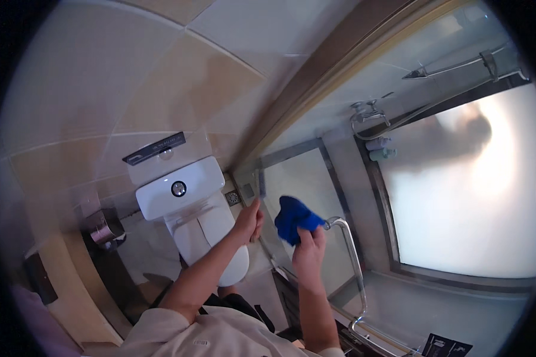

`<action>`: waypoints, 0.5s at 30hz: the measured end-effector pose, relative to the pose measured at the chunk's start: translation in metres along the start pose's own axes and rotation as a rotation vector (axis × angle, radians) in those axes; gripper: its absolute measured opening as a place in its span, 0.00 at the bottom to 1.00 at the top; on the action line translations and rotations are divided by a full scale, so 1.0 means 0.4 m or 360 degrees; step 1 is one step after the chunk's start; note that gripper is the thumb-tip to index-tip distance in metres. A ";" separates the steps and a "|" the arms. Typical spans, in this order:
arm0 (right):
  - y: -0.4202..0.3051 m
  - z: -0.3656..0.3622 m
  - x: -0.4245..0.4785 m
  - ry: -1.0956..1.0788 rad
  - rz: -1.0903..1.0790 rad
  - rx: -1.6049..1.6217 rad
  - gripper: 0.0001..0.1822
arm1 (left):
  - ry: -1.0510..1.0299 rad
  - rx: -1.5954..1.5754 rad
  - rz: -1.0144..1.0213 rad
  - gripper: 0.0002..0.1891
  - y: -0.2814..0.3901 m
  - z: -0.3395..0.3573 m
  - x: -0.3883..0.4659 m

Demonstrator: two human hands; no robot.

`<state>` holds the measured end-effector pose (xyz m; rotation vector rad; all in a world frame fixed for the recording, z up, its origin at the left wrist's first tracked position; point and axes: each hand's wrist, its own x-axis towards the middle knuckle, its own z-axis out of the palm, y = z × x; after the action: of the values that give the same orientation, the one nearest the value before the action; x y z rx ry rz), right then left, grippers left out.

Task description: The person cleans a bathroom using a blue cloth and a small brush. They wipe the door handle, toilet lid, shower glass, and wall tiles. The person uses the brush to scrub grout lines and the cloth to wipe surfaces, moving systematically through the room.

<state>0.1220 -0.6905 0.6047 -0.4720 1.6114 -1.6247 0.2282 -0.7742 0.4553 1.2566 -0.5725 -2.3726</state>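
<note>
A bunched blue cloth [297, 221] is in my right hand [310, 250], pinched between thumb and fingers, in front of a glass panel [308, 187]. Just below and right of the cloth is the bent end of a chrome tubular handle [350, 250]. My left hand [249, 221] is to the left, its fingers curled near the edge of the glass; what looks like the handle or rim of a thin grey strip [262, 183] rises above it, and whether the hand grips it I cannot tell. Under my left forearm stands a white toilet [187, 227] with its lid down.
A floor drain [232, 197] lies beside the toilet. On the left wall is a metal paper holder [105, 230]. Behind the glass are a chrome shower mixer [368, 116], pump bottles [382, 154] and a bright frosted window [460, 201]. A dark sign [154, 148] hangs above the cistern.
</note>
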 end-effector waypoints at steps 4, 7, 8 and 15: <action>-0.059 0.091 0.110 -0.0011 -0.0694 -0.0687 0.12 | 0.0115 0.0031 0.0257 0.26 -0.045 -0.019 -0.153; -0.181 0.189 0.151 0.0134 -0.1822 -0.1512 0.19 | -0.0008 0.0225 0.0720 0.22 -0.079 -0.023 -0.229; -0.222 0.222 0.154 0.0183 -0.2026 -0.1863 0.21 | -0.0084 0.0134 0.0630 0.21 -0.052 -0.006 -0.277; -0.049 0.316 0.351 -0.0181 -0.2041 -0.3534 0.28 | -0.0121 -0.0117 0.0502 0.18 -0.095 -0.041 -0.349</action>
<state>0.1223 -0.8804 0.6029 -2.8451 2.4278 0.6636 0.3088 -0.6730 0.5221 0.9680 -0.6479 -2.1630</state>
